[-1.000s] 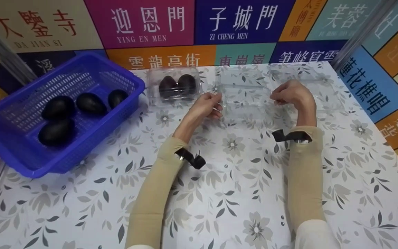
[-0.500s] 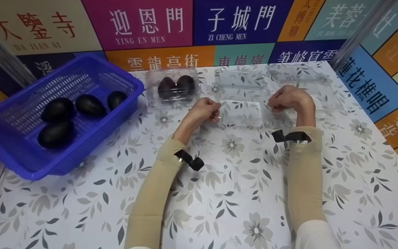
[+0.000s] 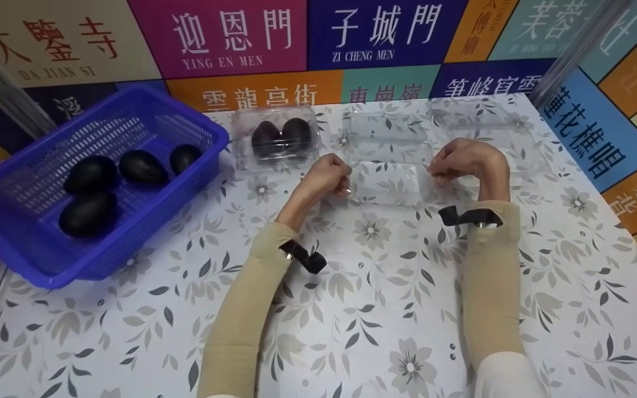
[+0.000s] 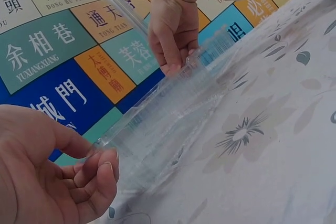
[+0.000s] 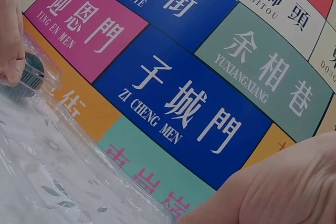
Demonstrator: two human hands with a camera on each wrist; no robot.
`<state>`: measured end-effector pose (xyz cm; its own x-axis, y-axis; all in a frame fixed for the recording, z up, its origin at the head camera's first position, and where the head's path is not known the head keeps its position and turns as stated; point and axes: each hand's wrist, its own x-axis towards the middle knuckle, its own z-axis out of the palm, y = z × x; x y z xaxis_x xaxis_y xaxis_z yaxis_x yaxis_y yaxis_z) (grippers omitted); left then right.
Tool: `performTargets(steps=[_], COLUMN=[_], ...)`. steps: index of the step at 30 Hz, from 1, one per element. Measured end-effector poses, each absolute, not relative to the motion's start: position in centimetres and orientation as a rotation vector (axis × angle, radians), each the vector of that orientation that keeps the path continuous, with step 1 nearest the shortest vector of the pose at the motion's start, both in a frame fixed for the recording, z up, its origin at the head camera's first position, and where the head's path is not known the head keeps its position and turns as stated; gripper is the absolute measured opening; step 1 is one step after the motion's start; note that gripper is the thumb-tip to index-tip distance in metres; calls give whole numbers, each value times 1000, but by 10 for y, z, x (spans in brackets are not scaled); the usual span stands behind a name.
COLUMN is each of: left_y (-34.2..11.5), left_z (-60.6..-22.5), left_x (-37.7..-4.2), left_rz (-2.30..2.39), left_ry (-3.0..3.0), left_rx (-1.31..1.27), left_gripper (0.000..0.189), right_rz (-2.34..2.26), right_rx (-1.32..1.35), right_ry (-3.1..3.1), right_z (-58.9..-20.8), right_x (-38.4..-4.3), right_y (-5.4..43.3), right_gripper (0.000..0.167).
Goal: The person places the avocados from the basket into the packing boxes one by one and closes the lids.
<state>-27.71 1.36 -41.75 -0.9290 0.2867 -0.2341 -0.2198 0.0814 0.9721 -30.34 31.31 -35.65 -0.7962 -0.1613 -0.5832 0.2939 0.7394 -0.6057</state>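
Between the hands is an open clear plastic clamshell box point(image 3: 389, 181), its back half point(image 3: 387, 127) lying flat on the tablecloth. My left hand point(image 3: 325, 178) pinches the left edge of the front half between thumb and curled fingers, as the left wrist view shows. At the opposite edge my right hand point(image 3: 466, 161) pinches the plastic with fingers pointing down; in the left wrist view the right hand point(image 4: 176, 30) grips the far corner. The right wrist view mostly hides the right fingertips. No contents show in this box.
To the left, another clear box point(image 3: 241, 155) holds two dark egg-shaped items point(image 3: 296, 132). A blue plastic basket point(image 3: 186, 193) with several similar black items point(image 3: 89, 215) stands farther left. Another clear box point(image 3: 509, 138) lies at the back right. A printed wall panel point(image 3: 241, 38) stands behind.
Both hands have come slightly towards me, and the front half of the middle box now shows between them. The left fingers have closed onto its edge. Basket and other boxes have stayed put.
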Motion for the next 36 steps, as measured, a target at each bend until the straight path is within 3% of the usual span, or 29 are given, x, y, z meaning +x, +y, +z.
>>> performTargets(steps=[13,36], left_y=[14,8], left_z=[-419,-422], left_x=[-274,-266], left_rz=[1911,1956], left_ry=[2032,1898], left_rx=[118,79], left_gripper=[24,19], right_rz=[-959,-1143], right_rx=[32,0], right_ry=[2279,2212], right_z=[-359,-377], right_x=[-302,-296], right_y=[319,328], right_gripper=[14,19])
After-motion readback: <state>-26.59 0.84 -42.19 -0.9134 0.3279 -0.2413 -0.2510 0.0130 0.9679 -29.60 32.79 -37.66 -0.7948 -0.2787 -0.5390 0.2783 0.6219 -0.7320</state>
